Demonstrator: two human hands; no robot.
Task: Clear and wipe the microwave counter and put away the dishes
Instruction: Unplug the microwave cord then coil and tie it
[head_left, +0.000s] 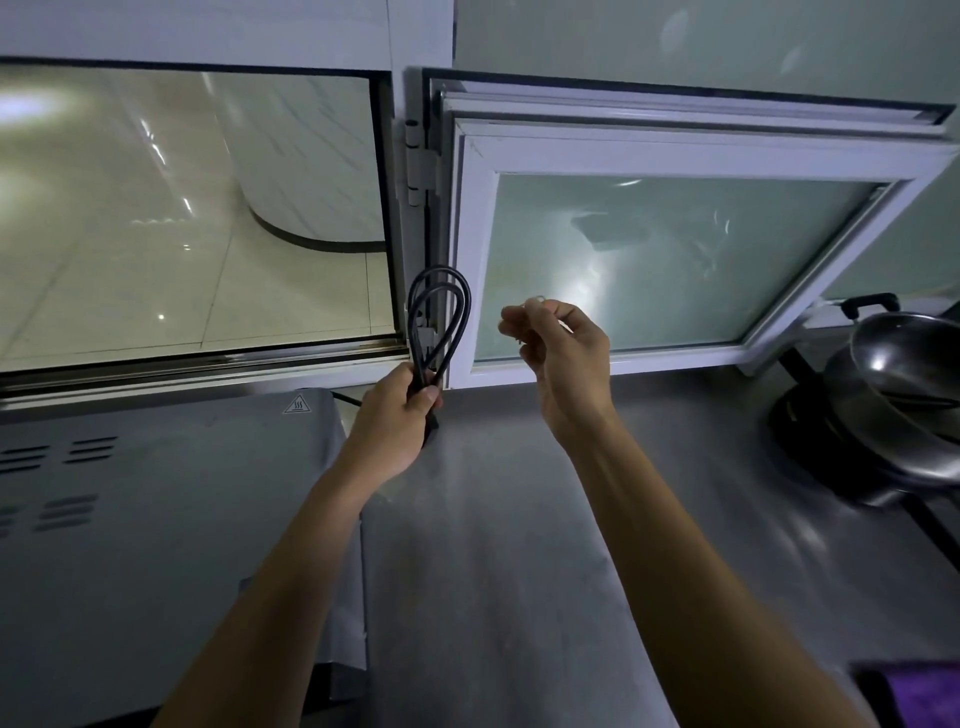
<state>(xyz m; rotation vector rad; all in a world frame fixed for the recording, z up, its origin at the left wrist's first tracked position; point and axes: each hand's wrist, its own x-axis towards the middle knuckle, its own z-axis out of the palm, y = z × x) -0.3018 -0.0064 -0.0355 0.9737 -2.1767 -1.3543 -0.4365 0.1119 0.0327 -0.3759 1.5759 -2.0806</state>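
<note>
A grey microwave with vent slots and a heat warning sticker fills the left of the steel counter. My left hand grips a black power cord folded into upright loops, just right of the microwave's back corner. My right hand hovers to the right of the loops, above the counter, and pinches a small thin tie between thumb and fingertips.
A frosted window sash swings inward over the counter's back. A steel wok with a lid sits on a burner at the right. A purple cloth lies at the bottom right corner.
</note>
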